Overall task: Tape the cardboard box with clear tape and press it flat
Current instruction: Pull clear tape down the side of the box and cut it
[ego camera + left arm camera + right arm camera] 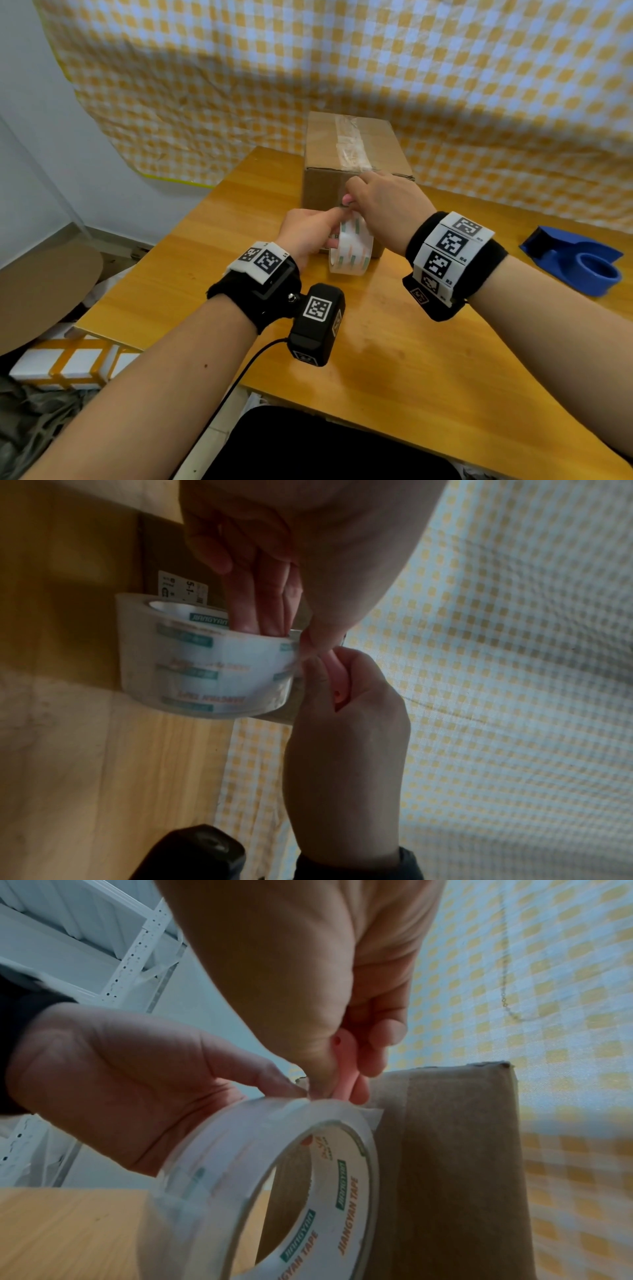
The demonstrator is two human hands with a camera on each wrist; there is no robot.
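Note:
A brown cardboard box point(356, 147) stands at the far side of the wooden table point(376, 359), with clear tape along its top seam and down its near face point(462, 1150). In front of that face my left hand point(318, 226) holds the clear tape roll point(351, 251) on edge. Its fingers point(257, 574) go through the core and its thumb lies on the roll's rim. My right hand point(363, 198) pinches a small pink cutter point(346, 1069) against the tape at the top of the roll point(274, 1177), where the strip leaves for the box. The cutter's edge is hidden.
A blue tape dispenser point(579, 257) lies at the table's right edge. A yellow checked cloth point(342, 68) hangs just behind the box. A brown cardboard piece point(44, 291) and white blocks point(68, 363) lie off the table's left side. White shelving point(103, 947) stands further left.

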